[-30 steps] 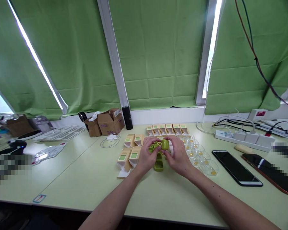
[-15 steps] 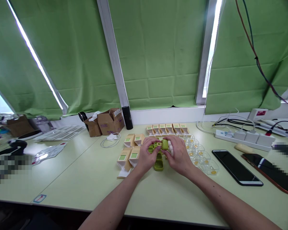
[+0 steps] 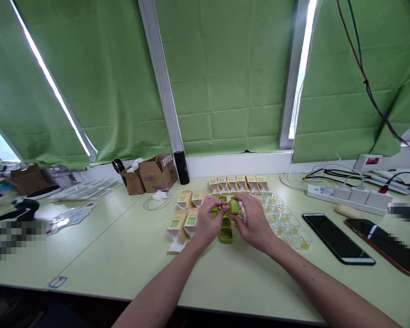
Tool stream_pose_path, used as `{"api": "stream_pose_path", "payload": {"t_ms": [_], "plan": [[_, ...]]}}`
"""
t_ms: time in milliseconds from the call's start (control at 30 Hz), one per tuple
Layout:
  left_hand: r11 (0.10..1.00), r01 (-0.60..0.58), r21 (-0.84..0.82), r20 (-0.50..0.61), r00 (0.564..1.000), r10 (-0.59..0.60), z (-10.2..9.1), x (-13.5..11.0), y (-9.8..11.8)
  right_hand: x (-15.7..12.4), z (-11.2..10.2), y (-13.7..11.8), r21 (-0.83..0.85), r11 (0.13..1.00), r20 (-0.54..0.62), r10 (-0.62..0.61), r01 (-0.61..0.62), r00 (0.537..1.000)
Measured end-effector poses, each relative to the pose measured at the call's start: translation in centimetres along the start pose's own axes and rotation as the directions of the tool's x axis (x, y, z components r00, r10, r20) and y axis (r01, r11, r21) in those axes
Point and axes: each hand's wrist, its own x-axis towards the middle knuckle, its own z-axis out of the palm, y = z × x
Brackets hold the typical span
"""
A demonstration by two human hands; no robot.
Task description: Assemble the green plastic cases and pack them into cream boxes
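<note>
Between my hands is a small olive-green, rounded case (image 3: 234, 207). My right hand (image 3: 252, 219) is closed around its right side, with the thumb below and fingers on top. From the left, my left hand (image 3: 209, 219) pinches a small pale loop-like piece (image 3: 226, 206) at the case's side; its exact kind is too small to tell. Beneath and behind the hands stand several green open containers (image 3: 226, 235) in rows, partly hidden. Small white rounded items (image 3: 243, 213) show beside my right fingers.
Open cardboard packs with green labels stand left (image 3: 174, 224) and in a back row (image 3: 239, 182). Clear plastic cups (image 3: 287, 218) holding yellow pieces are at right, then two phones (image 3: 338, 238) and a power strip (image 3: 345, 198). Brown boxes (image 3: 157, 173) and a black cylinder (image 3: 181, 167) stand behind.
The green case has tilted and dropped slightly between my fingers, and the pale loop now shows less. Both hands stay in nearly the same place.
</note>
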Motion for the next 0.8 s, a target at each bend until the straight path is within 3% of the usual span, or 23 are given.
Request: {"api": "stream_pose_path", "payload": {"t_ms": [800], "plan": [[0.986,0.116,-0.115,0.035,0.993,-0.113,0.08,-0.04,-0.57,-0.08,-0.13,0.12,0.181,0.983,0.081,-0.006,-0.009,0.997]]}}
